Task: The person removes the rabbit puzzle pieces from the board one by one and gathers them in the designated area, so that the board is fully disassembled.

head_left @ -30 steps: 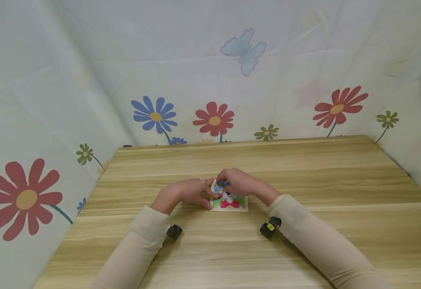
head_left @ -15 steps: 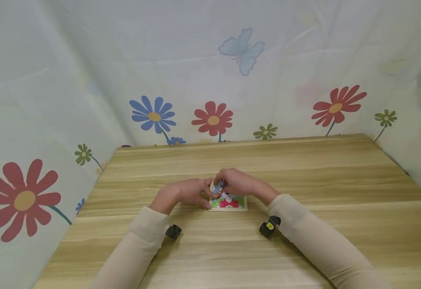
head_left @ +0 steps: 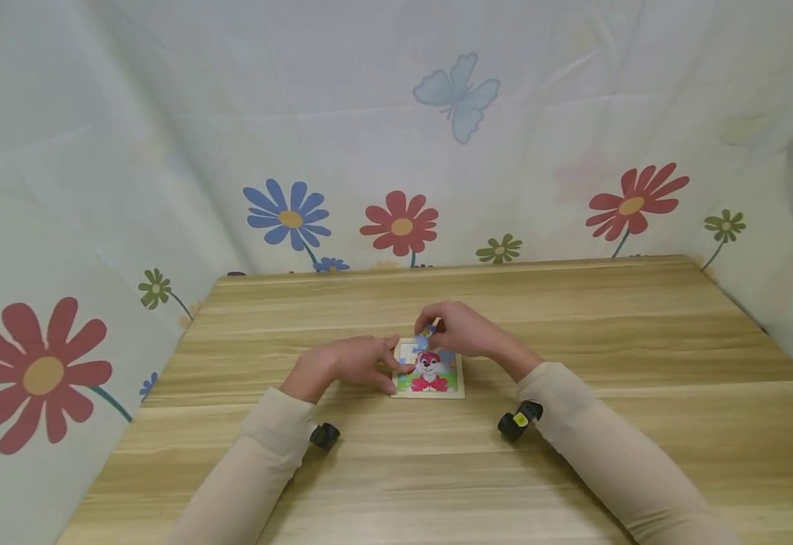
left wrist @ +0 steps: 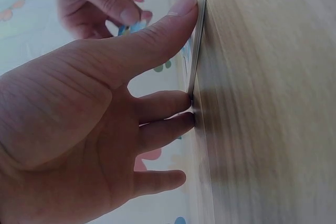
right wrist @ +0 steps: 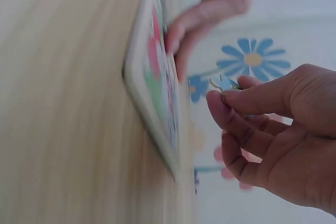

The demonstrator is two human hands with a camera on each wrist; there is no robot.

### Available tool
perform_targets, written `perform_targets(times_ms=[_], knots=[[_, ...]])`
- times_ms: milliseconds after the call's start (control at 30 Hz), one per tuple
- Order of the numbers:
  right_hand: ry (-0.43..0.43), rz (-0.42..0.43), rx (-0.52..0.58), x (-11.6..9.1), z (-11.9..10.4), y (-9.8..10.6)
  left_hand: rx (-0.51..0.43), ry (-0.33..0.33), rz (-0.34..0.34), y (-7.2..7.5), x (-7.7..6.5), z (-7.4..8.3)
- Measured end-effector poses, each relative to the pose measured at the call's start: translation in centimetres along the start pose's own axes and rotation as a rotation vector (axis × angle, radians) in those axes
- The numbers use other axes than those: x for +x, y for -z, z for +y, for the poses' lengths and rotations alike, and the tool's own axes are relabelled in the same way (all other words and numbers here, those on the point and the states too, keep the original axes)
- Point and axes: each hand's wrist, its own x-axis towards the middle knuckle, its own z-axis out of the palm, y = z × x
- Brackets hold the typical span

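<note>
A small jigsaw puzzle board (head_left: pixel 430 395) with a pale rim lies on the table, its picture a red and white cartoon animal. Near its upper left the backing shows as a pale patch. My left hand (head_left: pixel 352 362) rests at the board's left side, fingers fairly straight; in the left wrist view the thumb (left wrist: pixel 181 11) presses the top by the edge, and two fingertips touch the side. Above the board's far edge, my right hand (head_left: pixel 466 330) pinches a puzzle piece (right wrist: pixel 224 83), bluish, between thumb and forefinger. Its fingers cover much of the piece.
The wood-grain table (head_left: pixel 396 469) reaches back to a white cloth backdrop (head_left: pixel 342 113) printed with flowers and a butterfly. A black wrist camera (head_left: pixel 324 436) sits under the left sleeve, another black camera (head_left: pixel 519 421) under the right.
My right hand has risen off the picture and moved slightly away and right, taking a puzzle piece with it. More of the picture and the pale patch now show. The left hand stays put.
</note>
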Motion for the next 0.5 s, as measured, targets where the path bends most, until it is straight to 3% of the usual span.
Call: perform_targets(times_ms=[267,500], knots=[[-0.058,0.065,0.024,-3.3,3.7,3.2,-0.02,0.019,0.004,-0.1,0.1,0.1],[-0.113,0.033,-0.036,-4.5,6.3,4.7,-0.013,0.032,0.012,-0.1,0.0,0.2]])
